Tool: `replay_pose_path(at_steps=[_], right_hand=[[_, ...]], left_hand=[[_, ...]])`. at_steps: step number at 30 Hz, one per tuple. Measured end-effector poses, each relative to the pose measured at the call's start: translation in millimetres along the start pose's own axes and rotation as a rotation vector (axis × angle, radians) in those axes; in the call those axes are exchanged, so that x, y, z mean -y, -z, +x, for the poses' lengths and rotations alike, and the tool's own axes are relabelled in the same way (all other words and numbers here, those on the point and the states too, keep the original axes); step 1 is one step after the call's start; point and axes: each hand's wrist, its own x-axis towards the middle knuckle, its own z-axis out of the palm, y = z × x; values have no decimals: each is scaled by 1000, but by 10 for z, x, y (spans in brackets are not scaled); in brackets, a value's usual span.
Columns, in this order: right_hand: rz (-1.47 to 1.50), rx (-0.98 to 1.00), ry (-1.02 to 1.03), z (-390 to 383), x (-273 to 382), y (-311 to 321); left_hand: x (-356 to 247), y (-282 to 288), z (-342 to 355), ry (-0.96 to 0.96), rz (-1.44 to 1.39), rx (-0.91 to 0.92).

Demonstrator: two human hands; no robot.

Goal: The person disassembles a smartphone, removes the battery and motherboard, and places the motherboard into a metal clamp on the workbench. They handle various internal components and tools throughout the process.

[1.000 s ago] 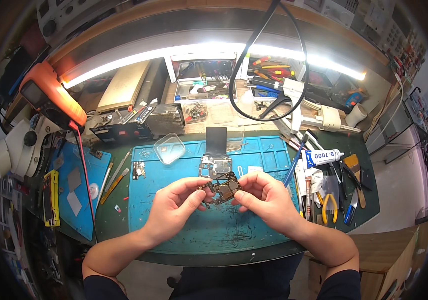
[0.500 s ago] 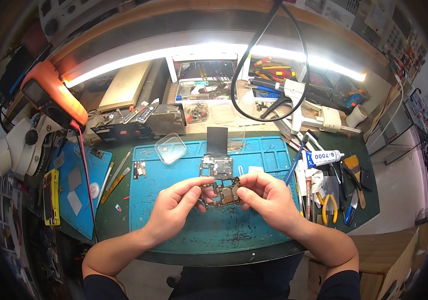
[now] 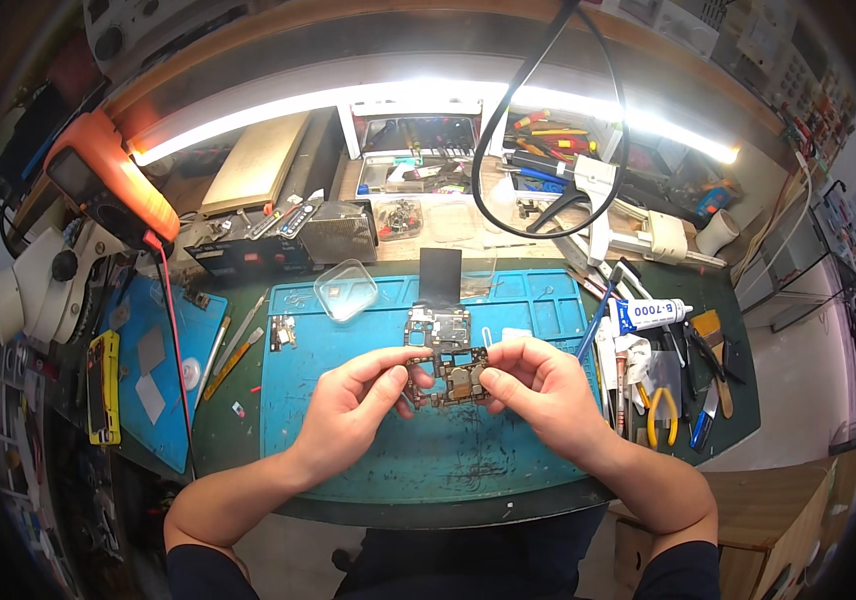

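Note:
My left hand [image 3: 358, 405] pinches the left side of a dark phone circuit board [image 3: 460, 380] with cutouts and metal shields, its thumb bent toward the fingertips. My right hand [image 3: 538, 390] grips the board's right edge between thumb and fingers. The board is held over a blue silicone work mat [image 3: 388, 460]. Just beyond it on the mat lies another phone part [image 3: 438, 322], a metal plate with small components and a black flat sheet [image 3: 440, 272] extending from it.
A clear box [image 3: 343, 295] sits on the mat. An orange multimeter [image 3: 108, 175] and microscope [image 3: 33, 290] stand left. A glue tube [image 3: 653, 315], yellow pliers [image 3: 662, 420] and other tools crowd the right side. A black cable loop [image 3: 548, 220] hangs at the back, below a lit strip.
The board in my hands has turned from tilted to more square with me and risen slightly in the view, both hands keeping hold. The surroundings have shifted slightly as my head moved.

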Motion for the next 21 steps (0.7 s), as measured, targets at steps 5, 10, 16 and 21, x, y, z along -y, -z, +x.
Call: replay_pose_path(at_steps=[5,10,16,21], right_hand=[[-2,-1,-8,-5,18,0],[6,7,7,-5,-15,17],[49,-28,12,-11,-10,23],[61,-82,86,40,97,130]], left_hand=[[7,0,-3,8,4,-8],[2,1,-6,14,1,-1],[-39,26,23,10,24,-37],[-261,535,299,-361,857,-410]])
